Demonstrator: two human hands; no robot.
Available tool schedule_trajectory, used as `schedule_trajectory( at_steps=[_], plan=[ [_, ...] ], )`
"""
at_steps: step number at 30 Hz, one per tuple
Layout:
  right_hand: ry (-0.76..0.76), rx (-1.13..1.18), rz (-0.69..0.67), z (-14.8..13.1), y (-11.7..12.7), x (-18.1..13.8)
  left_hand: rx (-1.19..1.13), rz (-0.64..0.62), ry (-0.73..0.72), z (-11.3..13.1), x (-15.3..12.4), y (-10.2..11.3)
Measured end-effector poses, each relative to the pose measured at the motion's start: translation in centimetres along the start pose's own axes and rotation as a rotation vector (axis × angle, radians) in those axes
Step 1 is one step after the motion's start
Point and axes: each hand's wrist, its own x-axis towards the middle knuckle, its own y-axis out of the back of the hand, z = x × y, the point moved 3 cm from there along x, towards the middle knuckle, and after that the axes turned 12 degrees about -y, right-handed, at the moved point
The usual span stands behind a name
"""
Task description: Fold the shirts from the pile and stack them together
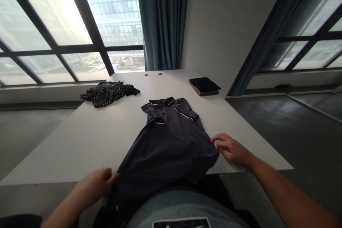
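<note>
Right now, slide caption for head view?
Left hand and right hand hold the lower sides of a dark grey, white-trimmed polo shirt mostly on a white table.

An office-like room, it seems — a white table (80, 142) with two small round insets (160, 74), dark-framed windows (93, 39), blue curtains (162, 17), grey floor (256, 114) — and outside, blurred by glare, a glass-fronted building (114, 3).

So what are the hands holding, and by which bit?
The dark grey, short-sleeved cloth polo shirt: the left hand pinches one side edge near the bottom, and the right hand pinches the other side.
</note>
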Motion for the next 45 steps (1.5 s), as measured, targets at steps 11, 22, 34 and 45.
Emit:
schedule_trajectory(
  at_steps=[11, 22, 34, 45],
  plan=[
    [-0.140, -0.257, -0.126, -1.9, -6.8, 14.5, 0.305, 0.514, -0.654, 16.6, 12.8, 1.2],
    [-0.369, -0.400, -0.135, 4.9, -10.2, 26.0, 0.178, 0.450, -0.386, 13.5, 32.2, 3.5],
    [-0.418, -0.340, -0.041, 6.6, -10.6, 30.1, 0.099, 0.497, -0.451, 12.4, 37.2, 6.2],
    [-0.689, 0.085, 0.474, 12.0, -5.7, 27.6, -0.161, 0.782, 0.030, -2.2, 32.0, 10.1]
  ],
)
